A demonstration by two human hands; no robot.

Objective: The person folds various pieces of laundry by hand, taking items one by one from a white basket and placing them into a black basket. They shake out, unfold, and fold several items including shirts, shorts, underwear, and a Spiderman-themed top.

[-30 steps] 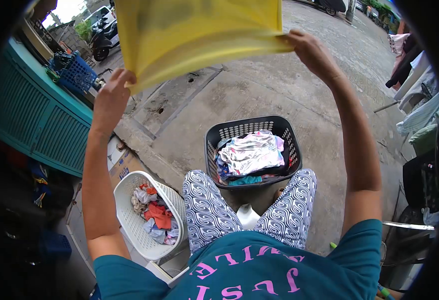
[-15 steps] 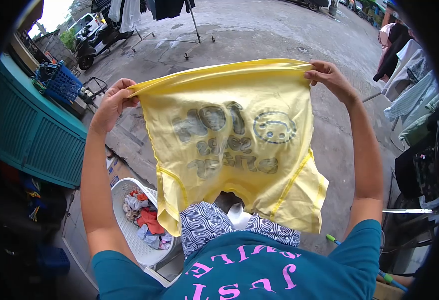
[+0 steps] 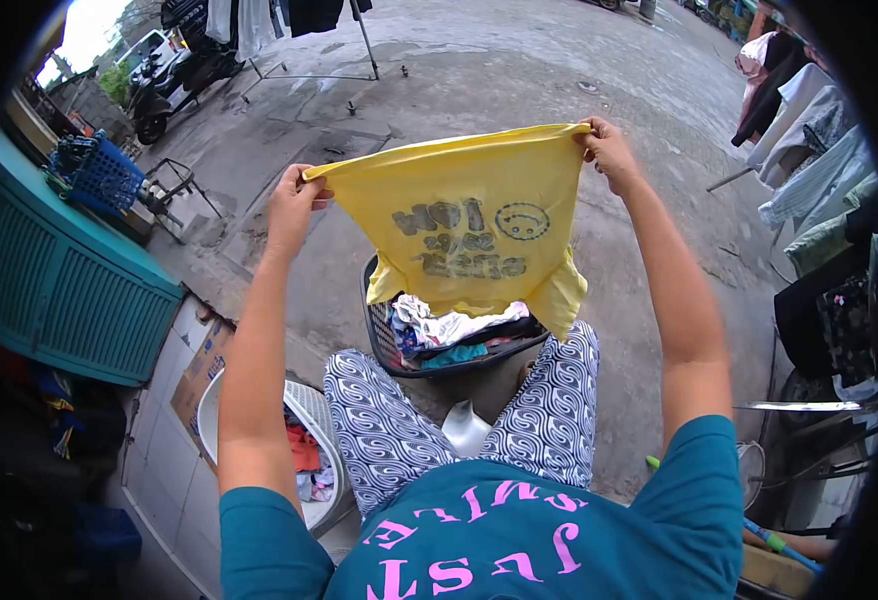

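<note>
A yellow shirt (image 3: 459,190) with dark lettering and a smiley print hangs stretched out in front of me, its collar end downward. My left hand (image 3: 297,208) pinches the upper left corner of the hem. At the upper right corner, my right hand (image 3: 607,152) grips the same edge with fingers closed. Behind and below the shirt, a dark basket (image 3: 384,345) on the ground holds white, teal and dark clothes. A white basket (image 3: 334,425) with red and pale clothes stands by my left leg, partly behind my left arm.
Teal louvred shutters (image 3: 89,290) and a blue basket (image 3: 109,178) are at the left. A drying rack (image 3: 369,45) with clothes and a motorcycle (image 3: 174,90) stand at the back left. Hanging clothes (image 3: 819,150) line the right side.
The shirt has moved forward, away from my body, and looks narrower. Both hands have moved closer together, still holding its edge. The dark basket and my patterned trousers have come into view.
</note>
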